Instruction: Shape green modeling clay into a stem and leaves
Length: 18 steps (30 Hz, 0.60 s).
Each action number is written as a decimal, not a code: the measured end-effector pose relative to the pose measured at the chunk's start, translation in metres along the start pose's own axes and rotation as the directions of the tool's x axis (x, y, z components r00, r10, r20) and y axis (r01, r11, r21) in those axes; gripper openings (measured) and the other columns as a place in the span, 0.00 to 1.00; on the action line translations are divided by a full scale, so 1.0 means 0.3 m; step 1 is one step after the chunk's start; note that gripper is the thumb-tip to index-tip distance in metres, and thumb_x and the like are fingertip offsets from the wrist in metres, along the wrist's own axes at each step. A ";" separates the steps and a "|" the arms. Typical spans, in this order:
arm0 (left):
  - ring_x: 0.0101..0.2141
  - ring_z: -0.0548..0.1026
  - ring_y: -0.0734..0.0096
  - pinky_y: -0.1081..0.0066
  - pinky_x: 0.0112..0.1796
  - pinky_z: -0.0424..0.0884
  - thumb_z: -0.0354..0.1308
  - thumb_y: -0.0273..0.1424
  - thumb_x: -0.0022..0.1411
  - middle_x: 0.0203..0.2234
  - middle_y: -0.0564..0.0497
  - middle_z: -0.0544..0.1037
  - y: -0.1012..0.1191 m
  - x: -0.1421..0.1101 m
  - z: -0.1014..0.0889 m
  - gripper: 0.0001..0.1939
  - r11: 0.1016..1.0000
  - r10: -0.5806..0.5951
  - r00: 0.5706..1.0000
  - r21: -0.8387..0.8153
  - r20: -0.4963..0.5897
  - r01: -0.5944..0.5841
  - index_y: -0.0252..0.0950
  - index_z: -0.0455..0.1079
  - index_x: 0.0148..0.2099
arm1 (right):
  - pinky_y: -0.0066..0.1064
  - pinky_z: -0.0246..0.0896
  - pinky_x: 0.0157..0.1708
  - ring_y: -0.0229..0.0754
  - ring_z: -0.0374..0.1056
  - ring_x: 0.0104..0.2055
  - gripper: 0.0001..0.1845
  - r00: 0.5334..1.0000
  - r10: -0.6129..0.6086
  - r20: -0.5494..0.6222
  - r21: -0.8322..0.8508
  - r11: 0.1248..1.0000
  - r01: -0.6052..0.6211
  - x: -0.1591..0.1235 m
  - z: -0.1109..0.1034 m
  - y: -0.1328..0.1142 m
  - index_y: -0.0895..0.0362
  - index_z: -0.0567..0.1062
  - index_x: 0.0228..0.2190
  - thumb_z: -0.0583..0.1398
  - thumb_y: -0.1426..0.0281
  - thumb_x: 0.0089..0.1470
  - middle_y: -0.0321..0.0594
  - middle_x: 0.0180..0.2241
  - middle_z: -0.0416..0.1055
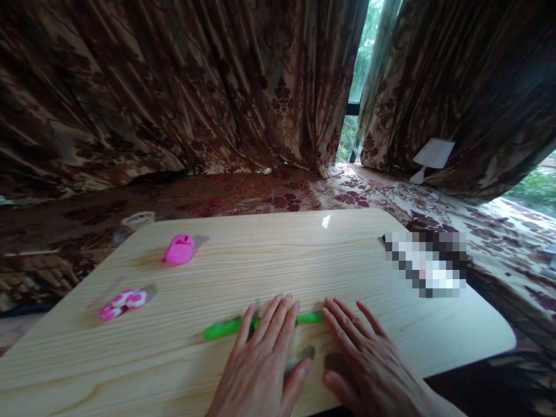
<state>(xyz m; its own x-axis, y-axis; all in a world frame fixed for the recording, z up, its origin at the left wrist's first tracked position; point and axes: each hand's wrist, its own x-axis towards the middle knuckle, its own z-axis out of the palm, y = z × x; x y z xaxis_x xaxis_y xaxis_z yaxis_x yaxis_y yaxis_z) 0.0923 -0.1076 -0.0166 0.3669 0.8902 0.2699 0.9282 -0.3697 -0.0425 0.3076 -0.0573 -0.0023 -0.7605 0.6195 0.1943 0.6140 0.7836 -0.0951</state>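
Note:
A long green roll of clay (pixel 219 329) lies across the near part of a light wooden board (pixel 260 260). My left hand (pixel 264 362) rests flat on its middle, fingers stretched out over it. My right hand (pixel 365 353) lies flat beside it, fingertips touching the roll's right end (pixel 313 317). A pink lump of clay (pixel 179 249) sits at the back left of the board. A pink and white patterned clay piece (pixel 125 302) lies near the left edge.
A blurred-out object (pixel 428 263) lies at the board's right side. A small clear cup (pixel 136 220) stands behind the board's left corner. Patterned brown curtains hang behind, and a white lamp (pixel 432 156) stands at the far right.

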 end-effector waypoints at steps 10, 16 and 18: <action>0.57 0.60 0.59 0.57 0.55 0.54 0.45 0.47 0.62 0.60 0.47 0.59 -0.041 0.003 0.039 0.34 0.993 0.089 0.986 0.095 -0.138 -0.076 0.38 0.46 0.65 | 0.46 0.56 0.55 0.50 0.54 0.60 0.37 0.994 -0.090 -0.063 -0.094 0.992 0.084 -0.003 0.039 0.024 0.61 0.53 0.60 0.52 0.55 0.55 0.49 0.59 0.55; 0.55 0.65 0.59 0.59 0.51 0.58 0.45 0.48 0.61 0.58 0.47 0.62 -0.063 0.004 0.064 0.38 0.986 0.109 0.979 0.141 -0.171 -0.085 0.39 0.36 0.67 | 0.45 0.60 0.49 0.53 0.59 0.57 0.36 0.981 -0.112 -0.159 -0.236 0.969 0.073 0.014 0.081 0.044 0.65 0.54 0.59 0.53 0.57 0.55 0.52 0.57 0.58; 0.53 0.67 0.62 0.61 0.50 0.59 0.44 0.47 0.62 0.57 0.49 0.65 -0.076 0.003 0.077 0.39 0.982 0.138 0.973 0.151 -0.184 -0.110 0.40 0.32 0.67 | 0.38 0.62 0.47 0.48 0.63 0.55 0.33 0.961 -0.194 -0.199 -0.328 0.937 0.121 0.014 0.099 0.052 0.64 0.55 0.59 0.53 0.62 0.56 0.48 0.55 0.63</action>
<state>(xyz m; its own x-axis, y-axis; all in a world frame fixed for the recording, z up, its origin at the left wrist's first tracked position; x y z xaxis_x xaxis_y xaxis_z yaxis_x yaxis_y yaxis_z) 0.0729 -0.0921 -0.0377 0.4735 0.7665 0.4339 0.8806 -0.4212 -0.2170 0.3076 -0.0412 -0.0318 -0.8077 0.4340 0.3990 0.5522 0.7939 0.2543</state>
